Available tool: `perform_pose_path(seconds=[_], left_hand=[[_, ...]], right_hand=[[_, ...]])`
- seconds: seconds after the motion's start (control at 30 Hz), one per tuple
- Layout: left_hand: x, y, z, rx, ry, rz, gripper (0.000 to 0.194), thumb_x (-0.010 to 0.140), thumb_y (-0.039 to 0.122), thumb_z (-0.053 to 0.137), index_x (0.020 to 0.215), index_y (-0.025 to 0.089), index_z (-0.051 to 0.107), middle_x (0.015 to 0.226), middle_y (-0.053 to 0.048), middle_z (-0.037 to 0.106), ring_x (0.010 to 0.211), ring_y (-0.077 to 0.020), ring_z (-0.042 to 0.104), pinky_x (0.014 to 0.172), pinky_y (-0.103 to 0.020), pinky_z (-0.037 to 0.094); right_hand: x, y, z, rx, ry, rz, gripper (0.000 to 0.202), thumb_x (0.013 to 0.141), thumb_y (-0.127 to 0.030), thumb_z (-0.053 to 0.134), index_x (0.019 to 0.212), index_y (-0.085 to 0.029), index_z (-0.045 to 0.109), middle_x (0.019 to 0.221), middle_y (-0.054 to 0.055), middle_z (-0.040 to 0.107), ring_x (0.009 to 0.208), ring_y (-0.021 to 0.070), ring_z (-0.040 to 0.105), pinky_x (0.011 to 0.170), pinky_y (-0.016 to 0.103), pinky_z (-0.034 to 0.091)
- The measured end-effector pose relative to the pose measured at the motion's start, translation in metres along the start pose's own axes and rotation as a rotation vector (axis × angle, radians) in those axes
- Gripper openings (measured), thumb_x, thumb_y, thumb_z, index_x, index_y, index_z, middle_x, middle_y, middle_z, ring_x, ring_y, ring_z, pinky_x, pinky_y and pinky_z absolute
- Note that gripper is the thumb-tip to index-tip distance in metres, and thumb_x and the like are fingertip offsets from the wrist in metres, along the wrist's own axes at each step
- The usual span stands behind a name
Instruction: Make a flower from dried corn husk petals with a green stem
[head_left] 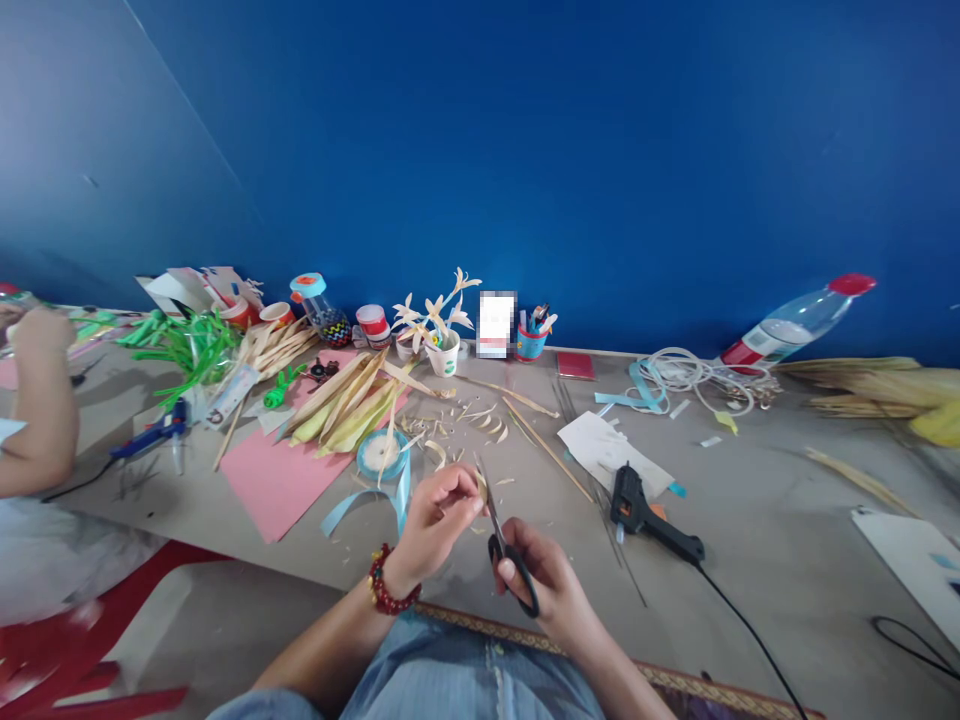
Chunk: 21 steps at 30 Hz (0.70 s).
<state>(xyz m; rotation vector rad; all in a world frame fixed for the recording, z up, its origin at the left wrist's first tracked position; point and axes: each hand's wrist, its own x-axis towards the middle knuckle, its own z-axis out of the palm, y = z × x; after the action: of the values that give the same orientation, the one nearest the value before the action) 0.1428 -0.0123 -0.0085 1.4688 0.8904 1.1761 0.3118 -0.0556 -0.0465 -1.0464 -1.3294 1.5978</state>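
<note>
My left hand [442,515] pinches a small piece of dried corn husk [482,488] between thumb and fingers. In my right hand [544,585] is a pair of black-handled scissors [513,580], its blades pointing up and away beside the husk piece. Whether the blades touch the husk is too small to tell. Small husk scraps [491,425] lie on the table just beyond my hands. A roll of light blue ribbon [382,455] sits to the left of them, its loose end trailing toward my left wrist.
Corn husks [345,405] lie on pink paper [281,480] at left. A black glue gun [652,515] rests on the right, its cord running to the front edge. Husk flowers stand in a white cup [444,355]. A bottle [795,325] leans farther right. Another person's arm [41,400] is at far left.
</note>
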Motion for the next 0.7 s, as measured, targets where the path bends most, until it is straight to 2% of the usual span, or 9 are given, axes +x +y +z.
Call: perform_pose_path(seconds=[0.27,0.5,0.6,0.7], left_hand=[[-0.0017,-0.0045,-0.0025,-0.027,-0.012,-0.021,0.019,0.088,0.024,0.056,0.071,0.018,0.052,0.076,-0.004,0.060,0.072,-0.0172,0.057,0.068,-0.029,0.044],[0.0006,-0.0007,-0.0052,-0.128,-0.060,-0.015,0.019,0.089,0.024,0.055,0.072,0.018,0.051,0.075,-0.003,0.056,0.072,-0.0172,0.058,0.067,-0.030,0.043],[0.0013,-0.0002,-0.0054,-0.148,-0.051,-0.032,0.018,0.090,0.022,0.055,0.072,0.018,0.051,0.075,-0.003,0.056,0.073,-0.0174,0.057,0.069,-0.030,0.042],[0.0017,-0.0010,-0.0048,-0.144,-0.046,-0.044,0.017,0.090,0.022,0.055,0.074,0.017,0.053,0.074,-0.003,0.057,0.073,-0.0167,0.056,0.069,-0.029,0.041]], right_hand=[[0.0004,0.0031,0.0014,0.009,0.008,0.015,0.055,0.075,-0.072,0.063,0.071,-0.022,0.043,0.056,-0.004,0.048,0.052,0.0108,0.039,0.050,0.023,0.029],[0.0011,0.0042,-0.0035,-0.002,0.040,0.026,0.053,0.076,-0.070,0.064,0.071,-0.022,0.043,0.056,-0.005,0.045,0.050,0.0109,0.043,0.050,0.023,0.032],[-0.0002,0.0024,-0.0053,-0.006,0.016,-0.009,0.055,0.077,-0.073,0.060,0.072,-0.021,0.045,0.059,-0.002,0.050,0.055,0.0125,0.043,0.053,0.025,0.031],[-0.0024,0.0020,-0.0055,-0.025,-0.009,-0.024,0.058,0.076,-0.077,0.058,0.072,-0.021,0.045,0.060,-0.002,0.049,0.056,0.0128,0.040,0.053,0.025,0.029]])
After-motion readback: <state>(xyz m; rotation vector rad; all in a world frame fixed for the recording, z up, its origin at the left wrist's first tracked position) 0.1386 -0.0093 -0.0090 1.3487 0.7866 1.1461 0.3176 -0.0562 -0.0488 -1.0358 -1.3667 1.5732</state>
